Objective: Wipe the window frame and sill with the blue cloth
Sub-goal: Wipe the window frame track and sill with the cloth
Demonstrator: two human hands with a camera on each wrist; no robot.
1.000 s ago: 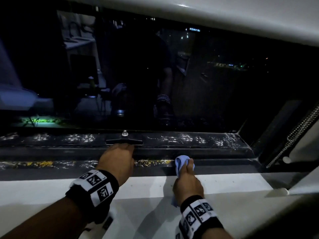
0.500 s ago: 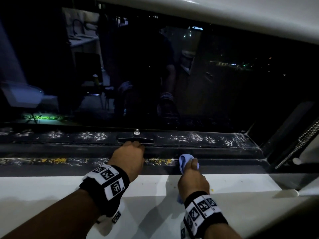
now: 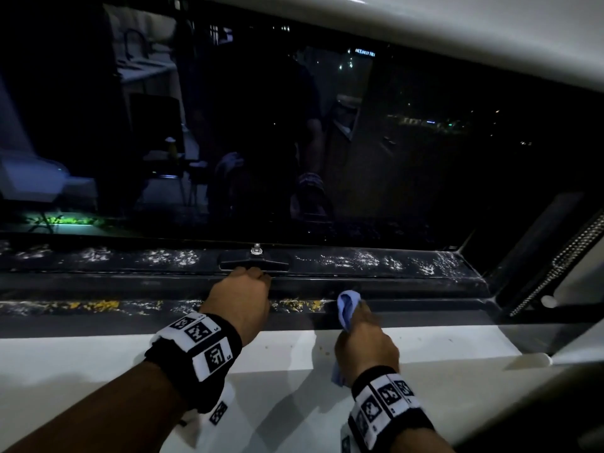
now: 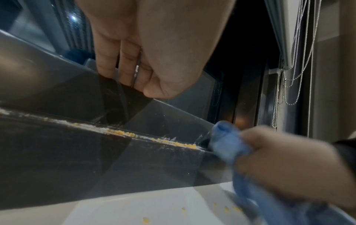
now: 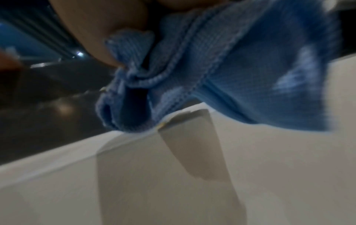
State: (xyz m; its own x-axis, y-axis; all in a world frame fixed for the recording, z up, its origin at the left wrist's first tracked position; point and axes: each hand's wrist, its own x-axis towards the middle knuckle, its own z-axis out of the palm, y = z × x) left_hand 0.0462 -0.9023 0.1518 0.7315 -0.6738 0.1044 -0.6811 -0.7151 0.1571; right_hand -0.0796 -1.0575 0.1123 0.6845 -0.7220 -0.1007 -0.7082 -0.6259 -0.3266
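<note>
The blue cloth (image 3: 347,305) is bunched in my right hand (image 3: 364,338), which grips it and presses its tip into the dark lower track of the window frame (image 3: 408,286). In the right wrist view the cloth (image 5: 231,68) hangs over the edge of the white sill (image 5: 173,182). My left hand (image 3: 242,299) holds the frame rail just below the black handle (image 3: 255,263). Its fingers (image 4: 123,60) curl over the rail's edge. White dust and yellow crumbs (image 4: 123,133) line the track from the cloth (image 4: 225,140) leftward. My right hand (image 4: 289,164) is blurred there.
The white sill (image 3: 98,361) carries a few yellow crumbs (image 4: 227,209) near the cloth. A beaded blind chain (image 3: 562,256) hangs at the right jamb, seen as chain loops (image 4: 296,60) in the left wrist view. The dark glass (image 3: 327,142) reflects the room.
My right hand has slid the cloth a little to the left along the track, closer to my left hand. The left hand keeps its hold on the rail.
</note>
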